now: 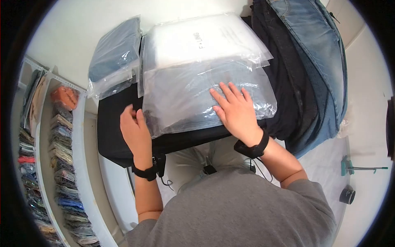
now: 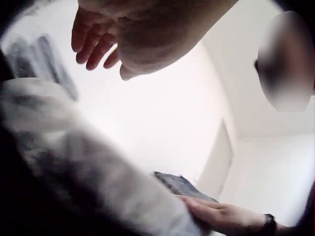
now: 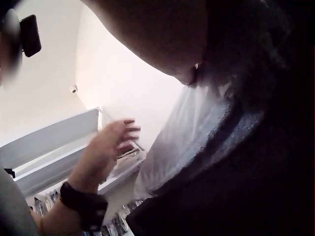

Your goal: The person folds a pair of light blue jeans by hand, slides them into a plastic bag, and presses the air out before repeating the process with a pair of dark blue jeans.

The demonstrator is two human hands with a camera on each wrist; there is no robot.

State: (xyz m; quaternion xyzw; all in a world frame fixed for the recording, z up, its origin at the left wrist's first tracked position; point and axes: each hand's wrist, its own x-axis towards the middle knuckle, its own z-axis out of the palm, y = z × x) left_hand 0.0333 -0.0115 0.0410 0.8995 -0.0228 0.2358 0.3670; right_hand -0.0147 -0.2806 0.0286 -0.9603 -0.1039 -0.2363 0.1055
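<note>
A clear plastic bag (image 1: pixel 181 96) holding folded blue-grey clothing, apparently jeans, lies in front of the person. My right hand (image 1: pixel 236 111) rests on its right part, fingers spread and nearly straight. To the left of the bag, my left hand (image 1: pixel 135 127) is raised over the black-covered surface (image 1: pixel 113 123), fingers loosely bent and nothing in them. In the left wrist view, that same left hand (image 2: pixel 133 39) hangs apart from the bag (image 2: pixel 93 162). The right wrist view shows the bag's bulging side (image 3: pixel 192 137) beneath the right hand, whose fingers are mostly hidden.
A stack of printed clear bags (image 1: pixel 210 39) lies behind the bag. Another bagged blue garment (image 1: pixel 115 49) sits at the back left. Jeans (image 1: pixel 317 53) and black trousers (image 1: pixel 288 82) are piled on the right. Shelves (image 1: pixel 45 136) packed with bagged clothes stand at the left.
</note>
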